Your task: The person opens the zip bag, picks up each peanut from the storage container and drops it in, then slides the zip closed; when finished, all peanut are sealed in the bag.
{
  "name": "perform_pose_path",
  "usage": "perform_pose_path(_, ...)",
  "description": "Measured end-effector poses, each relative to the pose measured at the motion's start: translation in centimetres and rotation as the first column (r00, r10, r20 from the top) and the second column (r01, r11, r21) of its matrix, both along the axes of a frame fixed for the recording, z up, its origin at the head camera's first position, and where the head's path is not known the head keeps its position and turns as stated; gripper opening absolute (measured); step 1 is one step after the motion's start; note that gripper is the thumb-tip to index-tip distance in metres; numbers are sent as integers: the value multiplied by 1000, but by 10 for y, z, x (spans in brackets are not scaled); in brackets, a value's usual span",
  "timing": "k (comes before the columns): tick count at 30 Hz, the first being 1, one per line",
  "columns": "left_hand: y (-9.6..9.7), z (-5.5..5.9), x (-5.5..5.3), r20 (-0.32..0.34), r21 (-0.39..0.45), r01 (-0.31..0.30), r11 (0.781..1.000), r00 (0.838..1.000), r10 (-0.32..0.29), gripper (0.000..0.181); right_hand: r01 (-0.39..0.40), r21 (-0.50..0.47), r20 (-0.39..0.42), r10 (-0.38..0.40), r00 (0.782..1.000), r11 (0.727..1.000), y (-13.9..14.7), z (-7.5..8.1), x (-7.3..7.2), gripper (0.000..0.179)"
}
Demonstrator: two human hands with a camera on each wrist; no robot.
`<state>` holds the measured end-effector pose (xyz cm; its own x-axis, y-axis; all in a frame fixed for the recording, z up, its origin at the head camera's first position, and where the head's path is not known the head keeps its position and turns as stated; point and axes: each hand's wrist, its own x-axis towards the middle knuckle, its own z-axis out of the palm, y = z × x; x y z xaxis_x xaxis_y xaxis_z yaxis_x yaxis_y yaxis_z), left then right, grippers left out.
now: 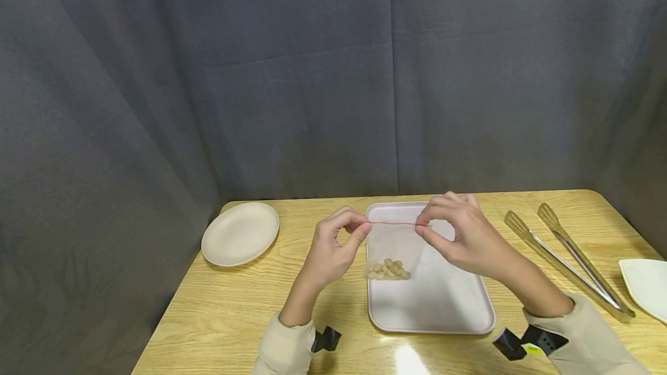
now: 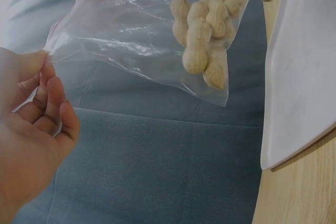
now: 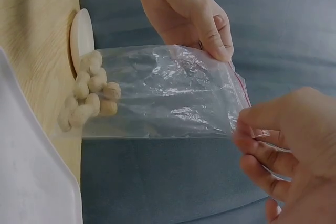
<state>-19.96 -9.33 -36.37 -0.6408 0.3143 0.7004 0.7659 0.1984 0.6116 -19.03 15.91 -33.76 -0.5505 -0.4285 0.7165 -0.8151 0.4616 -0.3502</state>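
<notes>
A clear zip bag (image 3: pixel 152 93) with a red seal line hangs above the white tray (image 1: pixel 438 311), its top edge stretched between both hands. Several peanuts in their shells (image 2: pixel 198 40) lie gathered at the bag's bottom. My left hand (image 1: pixel 333 245) pinches one top corner between thumb and forefinger. The opposite end of the red seal is pinched by my right hand (image 1: pixel 464 236), thumb below and fingers above. In the right wrist view, the right thumb and forefinger press together right at the seal's end.
To the left on the wooden table (image 1: pixel 224 317) stands a round cream plate (image 1: pixel 241 234). Metal tongs (image 1: pixel 573 265) lie spread on the right, with a white dish (image 1: pixel 648 285) beyond them at the table's right edge. A dark curtain (image 1: pixel 312 85) hangs behind and along the sides.
</notes>
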Motion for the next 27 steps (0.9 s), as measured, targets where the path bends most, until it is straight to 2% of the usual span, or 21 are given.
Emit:
perform_pose_path(13, 1, -1, -2, 3, 9, 5, 1000, 1000, -5, 6, 36, -17, -36, -36, 999, 999, 7, -1, 0, 25)
perform_pose_path(18, 2, -1, -1, -1, 2, 9, 1000, 1000, -9, 6, 61, -19, -49, -62, 997, 998, 5, 0, -1, 21)
perform_pose_path(22, 0, -3, 0, -6, 8, -9, 1000, 1000, 9, 5, 79, 52, -21, -78, 997, 996, -7, 6, -3, 10)
perform_pose_path(27, 2, -4, -2, -16, -18, 2, 1000, 1000, -2, 8, 30, 166, 34, -36, 999, 986, -31, 12, -6, 8)
